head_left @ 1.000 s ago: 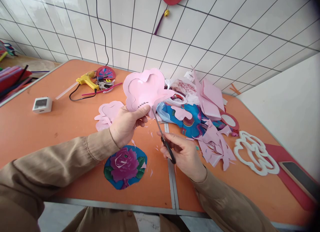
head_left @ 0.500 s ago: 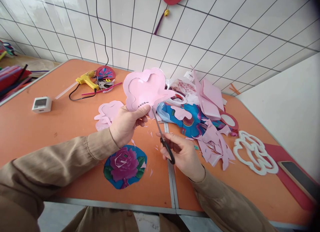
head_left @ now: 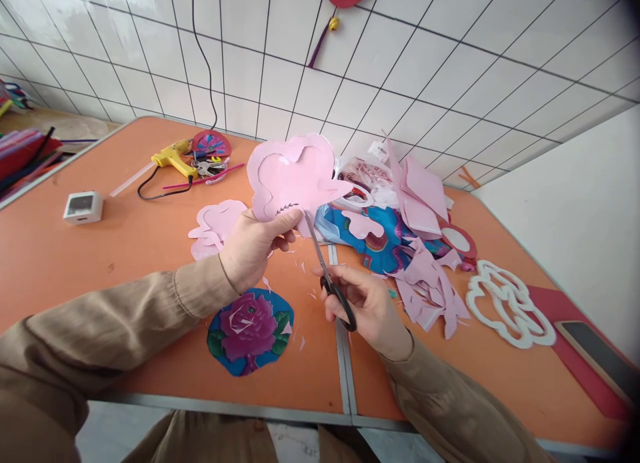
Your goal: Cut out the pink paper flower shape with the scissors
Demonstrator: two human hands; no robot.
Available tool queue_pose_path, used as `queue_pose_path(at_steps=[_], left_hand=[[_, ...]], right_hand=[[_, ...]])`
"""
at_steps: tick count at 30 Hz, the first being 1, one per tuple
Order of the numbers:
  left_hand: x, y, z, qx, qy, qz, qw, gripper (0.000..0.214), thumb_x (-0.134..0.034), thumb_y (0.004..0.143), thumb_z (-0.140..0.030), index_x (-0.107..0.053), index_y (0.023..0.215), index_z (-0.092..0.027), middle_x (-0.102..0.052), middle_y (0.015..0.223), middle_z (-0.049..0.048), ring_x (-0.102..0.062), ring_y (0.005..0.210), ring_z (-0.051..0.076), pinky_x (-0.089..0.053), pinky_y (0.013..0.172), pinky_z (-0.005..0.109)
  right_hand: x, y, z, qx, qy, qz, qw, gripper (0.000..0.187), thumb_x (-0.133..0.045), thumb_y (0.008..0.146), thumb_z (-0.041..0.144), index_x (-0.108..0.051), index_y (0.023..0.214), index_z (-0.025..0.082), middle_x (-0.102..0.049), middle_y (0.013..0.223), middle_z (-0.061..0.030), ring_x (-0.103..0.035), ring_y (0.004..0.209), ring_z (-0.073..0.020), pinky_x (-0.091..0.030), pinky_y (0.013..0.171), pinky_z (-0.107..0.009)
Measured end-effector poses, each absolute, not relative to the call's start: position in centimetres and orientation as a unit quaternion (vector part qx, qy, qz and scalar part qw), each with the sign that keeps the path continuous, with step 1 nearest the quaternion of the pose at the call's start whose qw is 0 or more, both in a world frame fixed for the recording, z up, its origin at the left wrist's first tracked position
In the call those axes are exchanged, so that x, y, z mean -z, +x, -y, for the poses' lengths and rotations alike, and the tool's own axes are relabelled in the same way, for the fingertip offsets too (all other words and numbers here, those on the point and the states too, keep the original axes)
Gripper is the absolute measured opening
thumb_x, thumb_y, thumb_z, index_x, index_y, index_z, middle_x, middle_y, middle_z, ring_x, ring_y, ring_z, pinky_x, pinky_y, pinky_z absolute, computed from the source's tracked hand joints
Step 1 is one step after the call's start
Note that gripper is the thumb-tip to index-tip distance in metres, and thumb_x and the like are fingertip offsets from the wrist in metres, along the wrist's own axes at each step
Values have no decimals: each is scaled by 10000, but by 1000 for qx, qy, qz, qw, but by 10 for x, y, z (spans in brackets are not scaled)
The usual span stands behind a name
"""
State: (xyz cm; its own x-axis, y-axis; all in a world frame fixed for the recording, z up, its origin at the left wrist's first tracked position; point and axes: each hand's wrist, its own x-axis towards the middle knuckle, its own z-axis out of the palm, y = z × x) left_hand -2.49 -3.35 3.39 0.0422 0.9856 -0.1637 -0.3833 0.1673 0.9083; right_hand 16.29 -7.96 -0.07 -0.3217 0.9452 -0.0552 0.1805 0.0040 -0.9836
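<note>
Pink paper point(head_left: 295, 173): raised above the table point(head_left: 150, 243), pinched between thumb and fingers of the left hand point(head_left: 253, 244). Plastic bag point(head_left: 376, 176): behind, rightward; contents indistinct from here. Right hand point(head_left: 374, 308): fingers gripping scissors point(head_left: 317, 250), tips at the paper's lower edge.

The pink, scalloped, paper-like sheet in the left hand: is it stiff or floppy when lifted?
The pink sheet is probably fairly stiff: pinched near its lower edge by the left hand, it spreads upward without drooping. It looks thin, so likely light. Its narrow right tip may bend easily.
</note>
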Motion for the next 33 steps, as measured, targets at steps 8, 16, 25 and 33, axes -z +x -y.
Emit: queue_pose_path(at_steps=[8,16,25,33], left_hand=[[-33,-25,34,-544,354,-429,627,211,-819,671,-307,-665,627,-170,-572,598,12,-489,552,114,-332,461,258],[-33,-25,33,-545,363,-412,634,197,-804,685,-295,-661,640,-167,-582,623,8,-493,548,101,-342,462,242],[-29,-24,33,-546,377,-413,624,190,-796,697,-303,-672,636,-172,-596,617,11,-514,555,105,-355,467,235],[-31,-24,32,-543,369,-411,632,214,-795,708,-310,-664,644,-155,-588,601,2,-490,511,87,-331,435,231]], right_hand=[[-4,164,80,-539,-469,610,344,402,-785,710,465,-707,965,164,-574,636,12,-545,457,-114,-519,458,-297],[0,167,80,-536,-465,615,345,457,-782,705,549,-703,947,168,-598,657,-4,-580,468,-126,-483,470,-282],[2,168,81,-546,-452,616,343,454,-758,737,540,-692,988,169,-595,683,-11,-580,482,-128,-507,476,-292],[10,165,81,-524,-456,613,377,383,-740,764,367,-705,1082,157,-601,680,-3,-541,513,-112,-505,509,-283]])
